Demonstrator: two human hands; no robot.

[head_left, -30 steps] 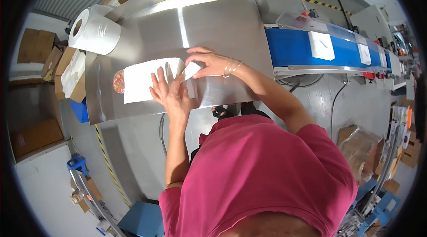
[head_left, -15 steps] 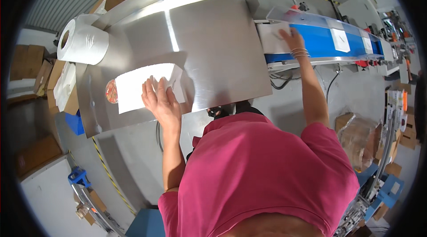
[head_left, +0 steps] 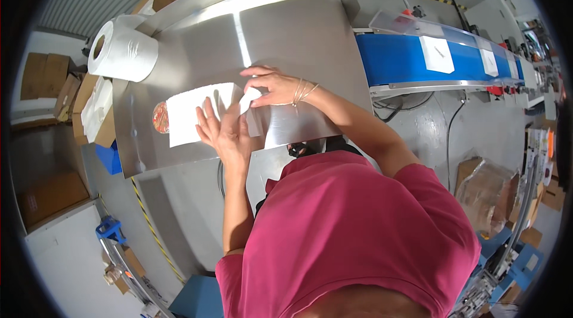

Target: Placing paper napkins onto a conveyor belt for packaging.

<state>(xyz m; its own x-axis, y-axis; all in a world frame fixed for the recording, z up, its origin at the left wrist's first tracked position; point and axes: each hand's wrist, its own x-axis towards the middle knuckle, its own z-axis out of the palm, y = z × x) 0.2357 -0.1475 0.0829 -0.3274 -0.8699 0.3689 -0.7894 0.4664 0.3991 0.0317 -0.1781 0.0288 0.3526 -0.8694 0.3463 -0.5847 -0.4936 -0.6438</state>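
A stack of white sheets point(head_left: 191, 112) lies on the steel table point(head_left: 286, 25), and a round reddish item point(head_left: 159, 118) peeks out from under its left edge. My left hand point(head_left: 224, 130) lies flat on the right part of the stack with its fingers spread. My right hand point(head_left: 268, 85) is at the stack's right end, its fingers pinching a small white sheet point(head_left: 248, 98) lifted at the edge. The two hands nearly touch.
A big roll of white paper point(head_left: 122, 55) stands at the table's far left. A blue conveyor belt point(head_left: 394, 58) runs to the right and carries white sheets point(head_left: 437, 54). Cardboard boxes point(head_left: 89, 109) sit left of the table. Cables point(head_left: 447, 139) hang below the belt.
Half a second ago my right hand was stretched out over the blue belt. It has come back to the stack and pinched a white sheet. My left hand stayed on the stack.
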